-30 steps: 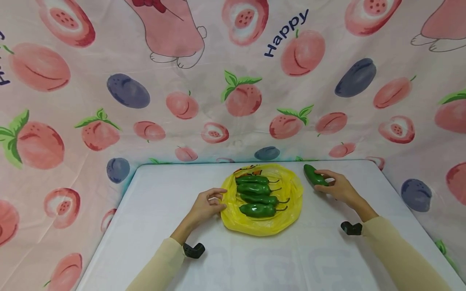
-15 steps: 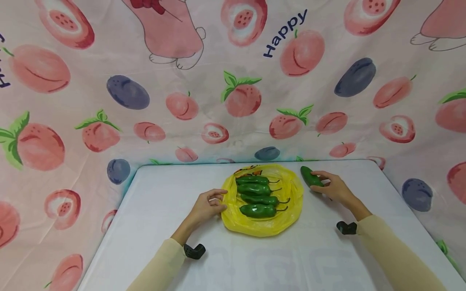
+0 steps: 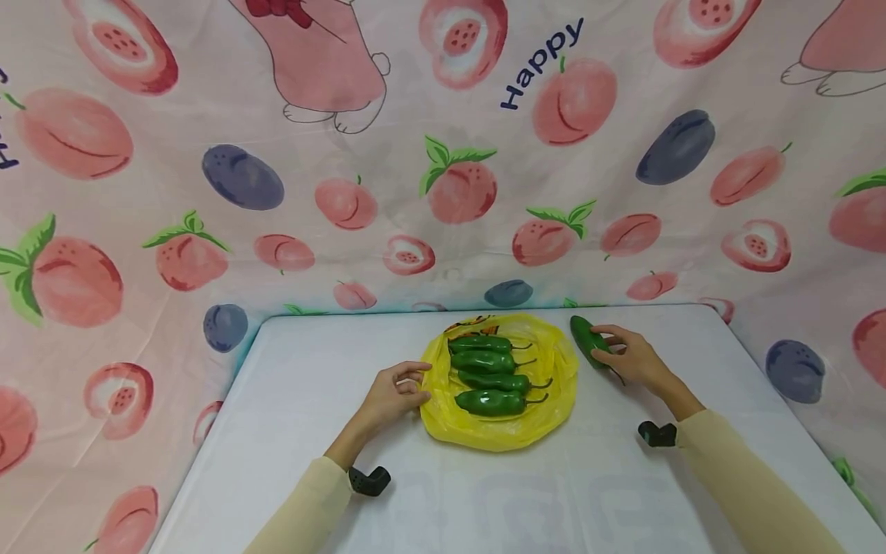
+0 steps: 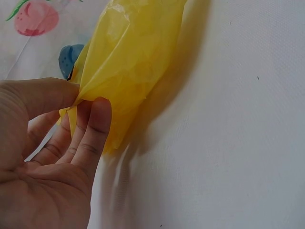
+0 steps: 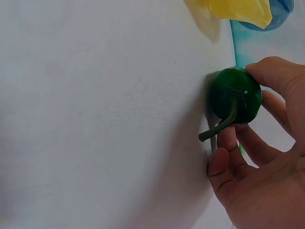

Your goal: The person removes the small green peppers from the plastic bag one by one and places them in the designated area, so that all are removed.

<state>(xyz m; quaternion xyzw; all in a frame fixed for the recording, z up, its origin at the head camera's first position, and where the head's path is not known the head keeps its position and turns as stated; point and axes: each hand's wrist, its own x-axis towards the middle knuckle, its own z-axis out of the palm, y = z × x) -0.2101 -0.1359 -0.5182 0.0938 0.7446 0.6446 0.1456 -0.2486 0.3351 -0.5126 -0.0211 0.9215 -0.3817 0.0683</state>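
Observation:
A yellow plastic bag point(image 3: 498, 437) stands on the white table with its rim spread wide. Several green peppers point(image 3: 490, 402) lie side by side in it, stems pointing right. My left hand point(image 3: 393, 394) pinches the bag's left rim between thumb and fingers; the left wrist view shows the thin yellow film point(image 4: 133, 52) caught there. To the right of the bag, my right hand point(image 3: 635, 355) holds another green pepper point(image 3: 585, 337) by its sides. In the right wrist view its stem end point(image 5: 236, 95) faces the camera, with thumb and fingers on opposite sides.
The white table point(image 3: 318, 338) ends at a back edge against a hanging cloth point(image 3: 388, 169) printed with peaches and plums. A dark wrist-worn device point(image 3: 370, 481) sits at the left wrist, and a similar device point(image 3: 657, 434) at the right.
My right hand, with the pepper in its grip, has shifted slightly left toward the bag, then nearly stopped. The left hand, the bag and the peppers in it look unchanged.

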